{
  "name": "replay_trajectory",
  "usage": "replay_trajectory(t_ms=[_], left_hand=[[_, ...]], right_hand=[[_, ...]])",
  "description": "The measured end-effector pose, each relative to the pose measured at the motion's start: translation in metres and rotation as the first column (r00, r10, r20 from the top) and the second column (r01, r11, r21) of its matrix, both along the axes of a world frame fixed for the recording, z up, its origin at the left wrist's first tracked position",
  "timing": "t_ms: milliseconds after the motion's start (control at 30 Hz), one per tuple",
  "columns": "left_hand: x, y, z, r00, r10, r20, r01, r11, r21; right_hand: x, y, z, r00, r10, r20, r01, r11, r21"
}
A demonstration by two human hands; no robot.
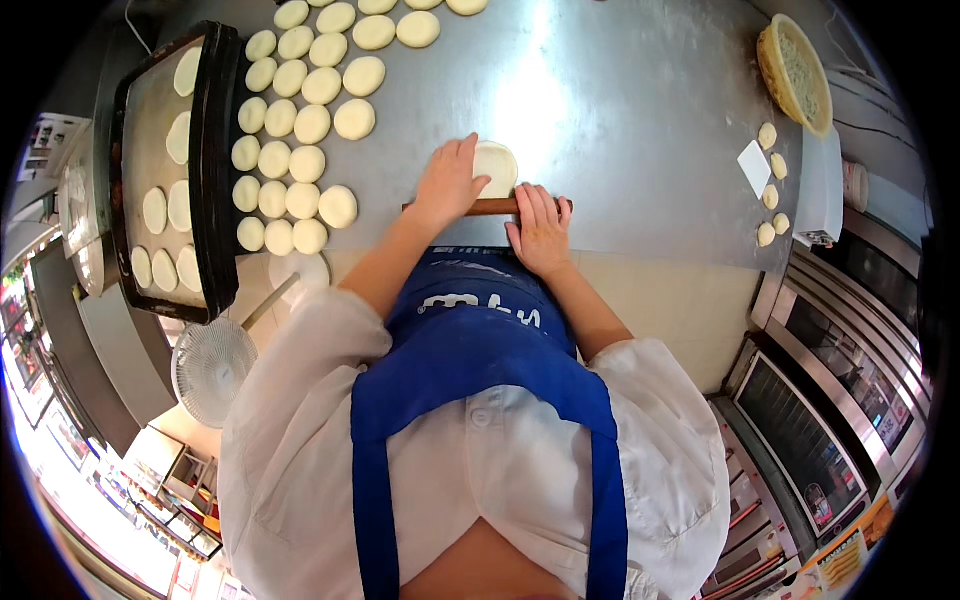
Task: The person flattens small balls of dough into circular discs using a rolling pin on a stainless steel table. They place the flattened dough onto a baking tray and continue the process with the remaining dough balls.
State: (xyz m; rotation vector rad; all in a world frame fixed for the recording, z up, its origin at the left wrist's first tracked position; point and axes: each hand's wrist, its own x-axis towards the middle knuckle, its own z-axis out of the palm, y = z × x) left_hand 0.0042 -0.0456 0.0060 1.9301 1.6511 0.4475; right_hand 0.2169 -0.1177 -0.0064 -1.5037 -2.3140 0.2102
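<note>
A flattened dough disc (496, 166) lies on the metal table in front of me. My left hand (448, 180) is at the disc's left edge, with its thumb and fingertips on the dough. Its wrist crosses above a wooden rolling pin (491, 207), whose left end shows past the wrist. The pin lies along the near side of the disc. My right hand (541, 229) rests on the right part of the pin, fingers over it and thumb on the near side.
Rows of dough rounds (302, 201) cover the table's left side. Beyond them stands a dark baking tray (161, 97) holding several flat dough pieces. At the right are a yellow bowl of filling (799, 75), a white scraper (754, 169) and small dough lumps (770, 197). A fan (215, 373) stands below left.
</note>
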Motion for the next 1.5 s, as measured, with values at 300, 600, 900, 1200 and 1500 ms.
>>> replay_trajectory(t_ms=[300,600,900,1200,1500], left_hand=[[-0.004,0.005,0.008,0.845,0.310,0.435,-0.105,0.895,-0.434],[-0.047,-0.009,0.026,0.991,0.134,0.023,-0.130,0.982,-0.138],[-0.054,-0.087,-0.007,0.966,-0.138,-0.220,0.162,0.982,0.094],[-0.035,0.073,-0.029,0.945,-0.017,-0.327,0.140,0.924,0.356],[-0.022,0.037,0.004,0.967,-0.249,-0.048,0.241,0.962,-0.130]], right_hand=[[0.012,-0.005,-0.005,0.987,-0.065,-0.150,0.044,0.989,-0.141],[-0.016,0.058,0.016,0.992,-0.004,-0.127,-0.008,0.995,-0.097],[-0.005,-0.011,-0.013,0.998,-0.070,0.004,0.070,0.980,-0.187],[-0.034,0.136,-0.006,0.981,-0.148,0.124,0.147,0.989,0.018],[-0.009,-0.012,-0.015,0.995,-0.069,-0.074,0.062,0.994,-0.092]])
